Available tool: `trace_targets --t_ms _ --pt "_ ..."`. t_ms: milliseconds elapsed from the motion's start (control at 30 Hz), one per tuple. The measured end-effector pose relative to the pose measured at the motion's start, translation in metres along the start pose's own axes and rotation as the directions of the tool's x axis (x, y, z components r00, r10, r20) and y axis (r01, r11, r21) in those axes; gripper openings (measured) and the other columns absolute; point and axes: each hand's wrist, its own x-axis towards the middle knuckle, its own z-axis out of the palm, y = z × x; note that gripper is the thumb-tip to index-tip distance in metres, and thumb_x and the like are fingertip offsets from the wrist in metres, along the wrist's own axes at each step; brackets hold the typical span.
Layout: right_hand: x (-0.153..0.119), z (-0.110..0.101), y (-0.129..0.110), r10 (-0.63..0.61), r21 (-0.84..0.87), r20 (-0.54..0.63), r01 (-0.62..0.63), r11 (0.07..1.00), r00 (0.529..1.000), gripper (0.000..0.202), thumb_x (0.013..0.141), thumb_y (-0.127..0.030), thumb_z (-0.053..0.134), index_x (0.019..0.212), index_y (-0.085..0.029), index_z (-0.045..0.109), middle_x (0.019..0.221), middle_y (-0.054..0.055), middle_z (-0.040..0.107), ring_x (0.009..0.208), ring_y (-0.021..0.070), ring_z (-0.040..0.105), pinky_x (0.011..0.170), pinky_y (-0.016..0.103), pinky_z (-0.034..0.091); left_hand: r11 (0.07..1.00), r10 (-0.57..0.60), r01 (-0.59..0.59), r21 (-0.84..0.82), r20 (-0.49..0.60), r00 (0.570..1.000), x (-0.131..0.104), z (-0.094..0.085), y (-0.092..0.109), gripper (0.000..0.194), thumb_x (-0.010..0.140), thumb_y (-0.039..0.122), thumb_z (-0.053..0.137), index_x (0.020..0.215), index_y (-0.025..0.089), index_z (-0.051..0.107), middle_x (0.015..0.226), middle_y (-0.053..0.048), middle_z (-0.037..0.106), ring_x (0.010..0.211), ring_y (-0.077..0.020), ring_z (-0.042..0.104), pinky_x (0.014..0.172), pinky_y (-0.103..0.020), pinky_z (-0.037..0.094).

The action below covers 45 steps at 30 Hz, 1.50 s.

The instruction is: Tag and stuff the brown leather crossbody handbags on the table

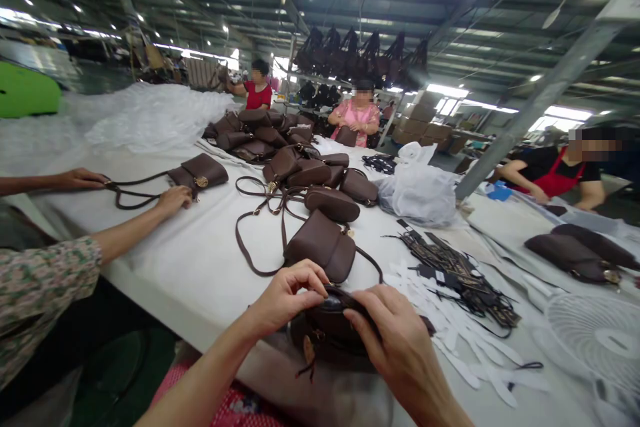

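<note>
A dark brown handbag [327, 330] is in front of me at the table's near edge, its top side toward me. My left hand [294, 295] pinches the bag's upper rim between thumb and fingertips. On the other side, my right hand [393, 323] grips the same rim, fingers over the top and thumb on the near face. A small tan tag [309, 349] dangles from the bag's front. Just beyond lies another brown handbag [320, 247] with its strap looped on the table. The inside of the held bag is mostly hidden.
Piled brown handbags [305, 170] cover the table's middle. To the right are black hang tags [457, 273], white strips [465, 347], a white plastic bag [413, 190] and a white fan [595, 333]. At left, a co-worker's hands [175, 201] handle another bag. Other people work across the table.
</note>
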Motion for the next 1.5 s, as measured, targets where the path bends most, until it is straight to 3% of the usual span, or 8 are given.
trace_targets --t_ms 133,267,500,633,867,1100,1267,1500 --pt "0.022 -0.008 -0.016 0.112 -0.196 0.135 -0.084 0.977 0.985 0.033 0.089 -0.026 0.055 0.120 -0.016 0.054 0.077 0.007 0.070 0.067 0.0221 0.066 0.058 0.031 0.047 0.999 0.035 -0.035 -0.006 -0.034 0.999 -0.004 0.017 0.000 0.007 0.074 0.013 0.063 0.068 0.016 0.064 0.090 -0.006 0.060 0.089 -0.0178 0.056 0.083 -0.029 0.042" --pt "0.042 -0.021 -0.026 0.252 -0.439 0.404 -0.056 0.897 0.879 0.021 0.082 -0.016 0.059 0.103 -0.019 0.063 0.071 0.007 0.072 0.061 0.0235 0.069 0.050 0.027 0.041 0.976 -0.069 0.029 -0.218 -0.176 0.982 -0.005 0.038 -0.006 0.012 0.065 0.006 0.059 0.069 0.017 0.055 0.089 -0.003 0.060 0.089 -0.0170 0.056 0.080 -0.028 0.042" --pt "0.045 -0.026 -0.017 0.140 -0.159 0.460 -0.074 0.985 0.877 0.061 0.081 -0.010 0.049 0.141 -0.017 0.044 0.102 0.010 0.075 0.083 0.0248 0.071 0.065 0.031 0.051 0.979 -0.167 0.113 -0.172 -0.347 0.923 0.008 0.060 -0.011 0.030 0.054 0.001 0.044 0.077 0.018 0.055 0.077 0.001 0.058 0.079 -0.0151 0.054 0.077 -0.026 0.042" --pt "0.033 -0.029 -0.004 0.179 0.053 0.453 -0.227 0.972 0.873 0.055 0.084 -0.013 0.047 0.138 -0.021 0.049 0.090 0.004 0.076 0.079 0.0192 0.070 0.070 0.028 0.052 0.980 -0.170 0.128 -0.155 -0.295 0.940 0.006 0.068 -0.004 0.032 0.055 0.003 0.042 0.078 0.018 0.059 0.079 0.000 0.061 0.083 -0.0162 0.055 0.080 -0.027 0.041" --pt "0.024 -0.038 0.007 0.197 -0.192 0.497 -0.115 0.975 0.845 0.057 0.082 -0.009 0.045 0.138 -0.018 0.050 0.093 0.012 0.076 0.079 0.0258 0.071 0.066 0.032 0.052 0.894 -0.334 0.283 -0.348 -0.098 0.937 0.007 0.074 0.004 0.025 0.059 0.009 0.052 0.082 0.018 0.059 0.082 0.000 0.061 0.082 -0.0156 0.053 0.074 -0.024 0.040" --pt "0.028 -0.017 0.008 0.210 0.461 0.360 -0.369 0.807 0.909 0.024 0.080 -0.013 0.048 0.084 -0.018 0.071 0.125 0.007 0.066 0.110 0.0202 0.063 0.097 0.034 0.046 0.870 -0.414 0.325 -0.370 -0.192 0.890 0.015 0.086 0.002 0.035 0.049 0.002 0.044 0.078 0.019 0.055 0.068 0.003 0.056 0.072 -0.0145 0.052 0.065 -0.023 0.041" --pt "0.026 -0.009 0.018 0.197 0.610 0.391 -0.413 0.676 0.899 0.040 0.080 -0.017 0.049 0.116 -0.018 0.065 0.089 0.003 0.072 0.086 0.0157 0.066 0.090 0.034 0.049 0.887 -0.365 0.270 -0.374 -0.209 0.907 0.019 0.089 -0.008 0.052 0.052 0.000 0.045 0.097 0.019 0.061 0.084 0.000 0.065 0.085 -0.0183 0.058 0.075 -0.027 0.045" --pt "0.031 -0.017 0.028 0.156 0.668 0.467 -0.463 0.582 0.870 0.044 0.079 -0.020 0.053 0.122 -0.017 0.061 0.090 0.002 0.070 0.088 0.0148 0.064 0.088 0.033 0.049 0.894 -0.117 0.068 -0.442 -0.083 0.990 0.002 0.064 -0.025 0.035 0.073 0.018 0.064 0.108 0.019 0.058 0.107 -0.004 0.063 0.105 -0.0211 0.055 0.093 -0.033 0.043"
